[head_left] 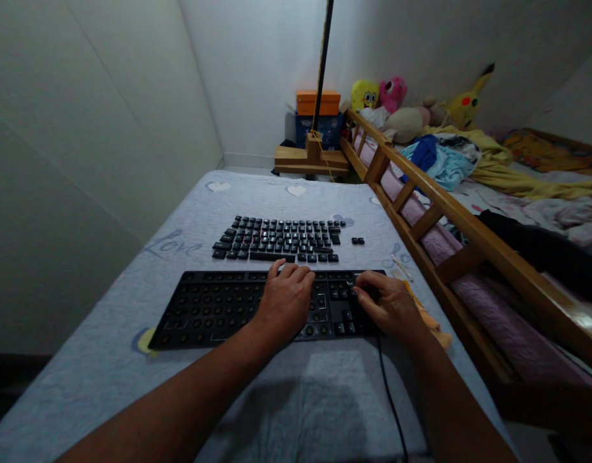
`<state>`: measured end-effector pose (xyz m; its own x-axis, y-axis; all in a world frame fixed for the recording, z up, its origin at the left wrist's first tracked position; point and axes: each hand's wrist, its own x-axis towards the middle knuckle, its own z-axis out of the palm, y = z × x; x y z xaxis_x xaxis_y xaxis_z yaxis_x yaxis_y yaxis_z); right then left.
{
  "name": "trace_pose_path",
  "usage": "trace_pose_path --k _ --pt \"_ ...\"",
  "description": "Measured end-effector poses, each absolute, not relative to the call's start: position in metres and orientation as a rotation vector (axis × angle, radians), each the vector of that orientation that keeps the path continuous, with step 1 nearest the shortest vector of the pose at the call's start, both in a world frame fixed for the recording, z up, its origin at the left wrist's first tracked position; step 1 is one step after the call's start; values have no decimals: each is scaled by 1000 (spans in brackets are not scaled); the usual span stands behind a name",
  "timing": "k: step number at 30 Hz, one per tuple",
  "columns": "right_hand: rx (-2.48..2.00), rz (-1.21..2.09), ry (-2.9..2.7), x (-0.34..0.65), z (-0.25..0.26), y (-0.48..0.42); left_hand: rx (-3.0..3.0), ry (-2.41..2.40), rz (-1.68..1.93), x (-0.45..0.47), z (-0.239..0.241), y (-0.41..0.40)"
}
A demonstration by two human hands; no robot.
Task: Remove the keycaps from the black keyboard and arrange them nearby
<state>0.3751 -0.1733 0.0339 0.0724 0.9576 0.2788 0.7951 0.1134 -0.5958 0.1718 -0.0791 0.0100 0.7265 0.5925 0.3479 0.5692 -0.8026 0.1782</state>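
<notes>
A black keyboard [213, 308] lies across the cloth-covered surface, its left and middle parts stripped of keycaps, with some keys still on its right part. My left hand [286, 296] rests palm down on the keyboard's middle, fingers reaching to its far edge and slightly spread. Over the number pad, my right hand [389, 302] is closed, with thumb and forefinger pinched together; whatever is between them is hidden. Beyond the keyboard, loose black keycaps [281, 238] sit in rows in keyboard layout. Two small keycaps [358, 241] lie apart to their right.
An orange cloth [423, 312] and thin white sticks [402, 267] lie right of the keyboard. Its black cable [391, 392] runs toward me. A wooden bed rail [445, 212] borders the right side. At the back stands a pole on a wooden base [293, 159], beside an orange box [317, 103].
</notes>
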Motion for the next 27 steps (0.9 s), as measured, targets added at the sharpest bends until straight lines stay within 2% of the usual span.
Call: trace_pose_path --k 13,27 --pt "-1762 344 -1557 376 34 -174 2859 961 598 171 10 -79" --pt "-1745 294 -1659 374 33 -173 2865 959 605 171 10 -78"
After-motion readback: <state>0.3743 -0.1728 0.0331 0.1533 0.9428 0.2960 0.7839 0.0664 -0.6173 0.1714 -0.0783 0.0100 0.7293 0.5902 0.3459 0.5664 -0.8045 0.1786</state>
